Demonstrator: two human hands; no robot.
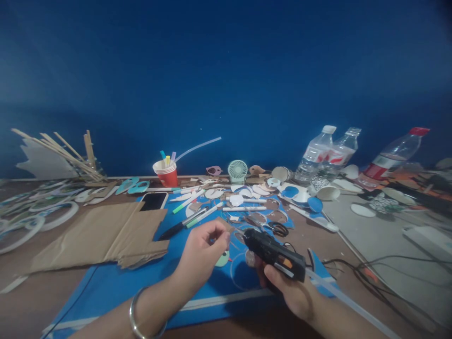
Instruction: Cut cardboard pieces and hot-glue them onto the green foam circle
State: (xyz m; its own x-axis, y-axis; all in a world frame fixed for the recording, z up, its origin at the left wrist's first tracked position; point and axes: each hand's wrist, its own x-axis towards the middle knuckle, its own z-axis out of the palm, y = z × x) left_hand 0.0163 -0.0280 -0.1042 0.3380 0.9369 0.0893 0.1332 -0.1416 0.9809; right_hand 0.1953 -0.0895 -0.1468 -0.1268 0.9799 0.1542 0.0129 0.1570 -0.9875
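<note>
Left hand (pixel 203 247) with wrist bangle (pixel 136 315) nearest lens, fingertips pinched on small cardboard scrap (pixel 225 226). Right hand (pixel 289 289) clamped on black glue gun (pixel 273 253), nozzle aimed at scrap, both just above blue sheet (pixel 116 282) on table (pixel 28 301). Risks: fingers touching-close to hot tip, burn likely; gun cable (pixel 370 268) trails through clutter, snag could jerk aim; drips may land on sheet cutouts.

Black plastic glue gun (pixel 274 254), matt cardboard (pixel 106 235)
</note>
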